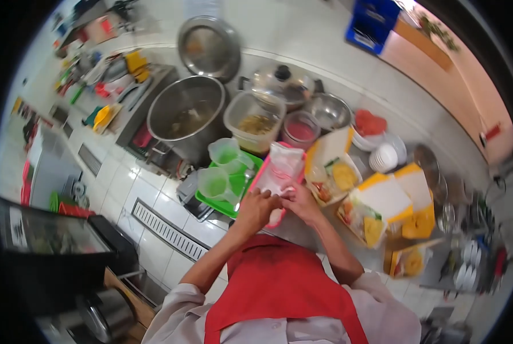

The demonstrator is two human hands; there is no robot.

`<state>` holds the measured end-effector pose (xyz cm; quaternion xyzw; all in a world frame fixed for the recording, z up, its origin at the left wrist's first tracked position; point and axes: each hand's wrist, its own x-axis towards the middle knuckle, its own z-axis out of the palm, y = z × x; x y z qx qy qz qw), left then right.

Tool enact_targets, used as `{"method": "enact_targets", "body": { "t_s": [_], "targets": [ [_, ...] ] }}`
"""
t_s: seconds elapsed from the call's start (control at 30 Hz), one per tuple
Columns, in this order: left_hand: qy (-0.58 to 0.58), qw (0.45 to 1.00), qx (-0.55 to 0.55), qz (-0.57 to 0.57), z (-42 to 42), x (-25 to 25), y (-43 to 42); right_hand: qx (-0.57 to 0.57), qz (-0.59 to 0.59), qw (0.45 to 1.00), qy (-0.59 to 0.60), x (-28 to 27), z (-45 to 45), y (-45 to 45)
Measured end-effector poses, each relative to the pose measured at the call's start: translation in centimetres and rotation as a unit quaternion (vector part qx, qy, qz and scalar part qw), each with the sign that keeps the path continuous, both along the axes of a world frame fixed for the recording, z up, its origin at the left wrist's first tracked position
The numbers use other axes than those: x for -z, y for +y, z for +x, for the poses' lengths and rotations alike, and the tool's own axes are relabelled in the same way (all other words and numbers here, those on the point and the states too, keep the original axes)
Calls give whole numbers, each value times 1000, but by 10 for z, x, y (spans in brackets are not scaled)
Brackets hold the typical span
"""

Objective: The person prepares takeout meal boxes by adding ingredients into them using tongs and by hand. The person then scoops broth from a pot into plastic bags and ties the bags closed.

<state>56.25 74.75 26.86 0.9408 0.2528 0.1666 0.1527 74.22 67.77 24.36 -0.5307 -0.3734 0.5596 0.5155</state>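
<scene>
My left hand (257, 207) and my right hand (300, 202) meet over the near half of a pink tray (260, 174). Both have curled fingers, with the fingertips close together. Whatever they pinch is too small and blurred to make out. Just beyond my fingers, a white plastic bag (286, 160) lies in the tray. On the left sits a green tray (208, 202) with two clear green-tinted cups (215, 182) and a spoon (247, 179). Immediately right of my right hand stands an open yellow-and-white food box (334, 175) holding food.
More open food boxes (373, 215) line the counter's right side. Behind are a large stockpot (185, 117), a clear tub (255, 117), a pink-filled container (300, 129), a steel bowl (329, 111) and a lidded pot (282, 86). A floor drain (167, 228) lies lower left.
</scene>
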Motion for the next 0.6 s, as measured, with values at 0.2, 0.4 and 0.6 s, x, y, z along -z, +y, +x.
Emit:
{"method": "enact_targets", "body": {
  "t_s": [0.2, 0.4, 0.6],
  "targets": [
    [16, 998, 60, -8, 7, -50, -2, -3, 72, 997, -43, -15, -1, -19],
    [-71, 995, 38, -67, 27, -72, -15, 122, 92, 962, -226, -49, -13, -48],
    [-68, 990, 67, -104, 62, -90, -24, 247, 249, 903, -248, -35, -4, -58]
  ]
}}
